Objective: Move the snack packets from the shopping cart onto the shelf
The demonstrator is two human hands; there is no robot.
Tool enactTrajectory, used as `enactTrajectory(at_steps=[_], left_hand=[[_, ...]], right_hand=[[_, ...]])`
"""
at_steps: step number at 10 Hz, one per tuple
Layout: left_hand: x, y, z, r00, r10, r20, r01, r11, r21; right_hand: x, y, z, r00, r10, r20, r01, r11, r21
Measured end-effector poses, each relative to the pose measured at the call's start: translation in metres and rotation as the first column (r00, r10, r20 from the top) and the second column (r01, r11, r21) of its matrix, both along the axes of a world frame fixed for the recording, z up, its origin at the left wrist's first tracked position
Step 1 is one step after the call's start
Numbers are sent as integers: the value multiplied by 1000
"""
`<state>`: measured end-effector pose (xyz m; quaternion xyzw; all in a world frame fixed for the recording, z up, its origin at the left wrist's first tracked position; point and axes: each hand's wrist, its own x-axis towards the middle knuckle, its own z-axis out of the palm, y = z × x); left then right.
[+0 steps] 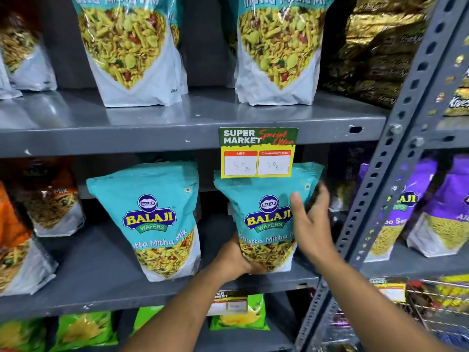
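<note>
Head view: my left hand [236, 260] grips the teal packet [264, 196] at its bottom corner; my right hand [313, 224] lies on its blurred side, perhaps only steadying. It stands on the shelf [101, 265]; next, release gently, then reach for the cart [429, 298].

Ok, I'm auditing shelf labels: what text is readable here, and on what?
"BALAJI WAFERS", "Khatta Mitha Mix": held teal plastic snack packet
"BALAJI WAFERS": neighbouring teal packet
"SUPER MARKET", "Special Offer", "MRP", "Discounted Price": yellow paper shelf tag
Handwritten prices, purple packets: too blurred.
</note>
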<state>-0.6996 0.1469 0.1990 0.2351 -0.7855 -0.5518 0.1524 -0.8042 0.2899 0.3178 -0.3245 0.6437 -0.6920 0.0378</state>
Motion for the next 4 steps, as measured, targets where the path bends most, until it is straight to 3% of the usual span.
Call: enactTrajectory(at_steps=[1, 2, 3, 4], left_hand=[[2, 5, 4, 1000, -3, -10, 3, 1000, -30], [4, 6, 10, 1000, 3, 7, -2, 997, -79], [14, 10, 16, 999, 26, 21, -24, 993, -112], [46, 21, 22, 995, 84, -46, -93, 960, -265]], right_hand=[[10, 0, -37, 990, 107, 91, -112, 992, 54], [14, -2, -61, 991, 50, 123, -69, 986, 149], [13, 3, -63, 994, 20, 110, -36, 988, 150], [21, 16, -64, 995, -85, 55, 76, 984, 163]])
